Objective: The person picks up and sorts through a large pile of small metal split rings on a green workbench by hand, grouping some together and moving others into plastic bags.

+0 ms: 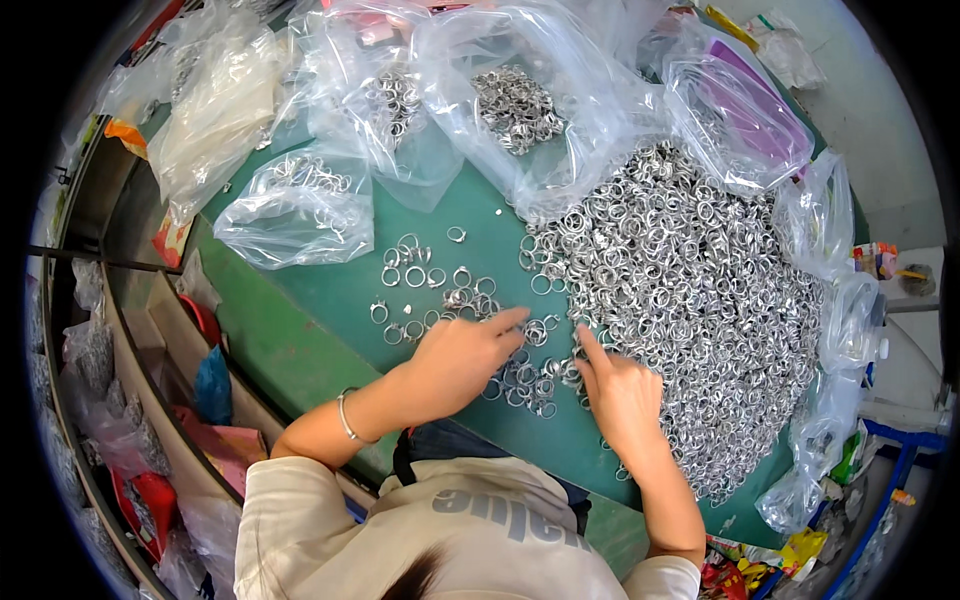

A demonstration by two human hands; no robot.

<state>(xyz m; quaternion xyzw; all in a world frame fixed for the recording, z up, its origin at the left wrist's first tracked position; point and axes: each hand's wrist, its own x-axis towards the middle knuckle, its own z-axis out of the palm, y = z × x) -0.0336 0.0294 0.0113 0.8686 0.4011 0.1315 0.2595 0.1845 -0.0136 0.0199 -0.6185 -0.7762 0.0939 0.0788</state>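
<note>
A big heap of silver-coloured metal rings (690, 320) covers the right part of the green tabletop. My right hand (622, 400) is at the heap's left edge, index finger stretched forward onto the rings and thumb apart from it. To its left, my left hand (462, 360) hovers over or touches a looser scatter of rings (470, 295), its index finger extended to the right and the other fingers partly hidden. A small cluster of rings (525, 385) lies between the two hands. I see no ring gripped in either hand.
Clear plastic bags with rings inside, such as one bag (300, 205) at the left and a larger one (520, 110), line the table's far side. A purple tray (755, 110) sits in plastic at the back right. Compartment shelving (150, 340) with bags stands at the left.
</note>
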